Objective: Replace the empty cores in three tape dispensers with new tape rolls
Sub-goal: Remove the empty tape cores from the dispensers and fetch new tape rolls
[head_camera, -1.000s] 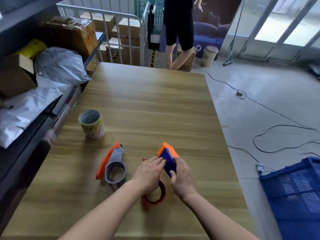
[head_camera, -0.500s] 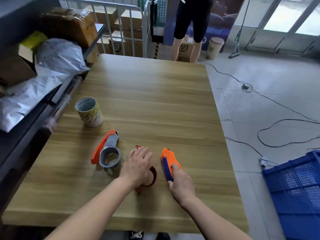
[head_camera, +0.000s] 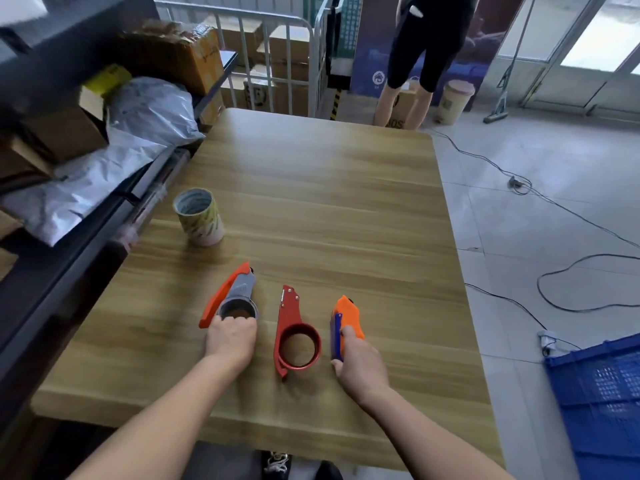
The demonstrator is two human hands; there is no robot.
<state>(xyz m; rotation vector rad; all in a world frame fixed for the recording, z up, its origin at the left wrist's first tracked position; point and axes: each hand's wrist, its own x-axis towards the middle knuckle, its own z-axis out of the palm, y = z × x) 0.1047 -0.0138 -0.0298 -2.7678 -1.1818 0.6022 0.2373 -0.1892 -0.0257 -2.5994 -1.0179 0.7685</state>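
Wooden bench (head_camera: 311, 202), cabled floor beyond. The red dispenser (head_camera: 294, 327) lies mid-row. Left of it our left hand (head_camera: 230, 337) grips the grey dispenser (head_camera: 232, 292) at its brown core; right of it our right hand (head_camera: 360, 362) clasps the orange-blue dispenser (head_camera: 346, 320). Tape rolls (head_camera: 199, 216) stand beyond, leftward. We'd brace the body and draw the core out squarely.

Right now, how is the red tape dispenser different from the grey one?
The red dispenser is red all over; the grey dispenser has an orange handle. The red dispenser lies untouched; the left hand grips the grey dispenser. Both lie flat on the table.
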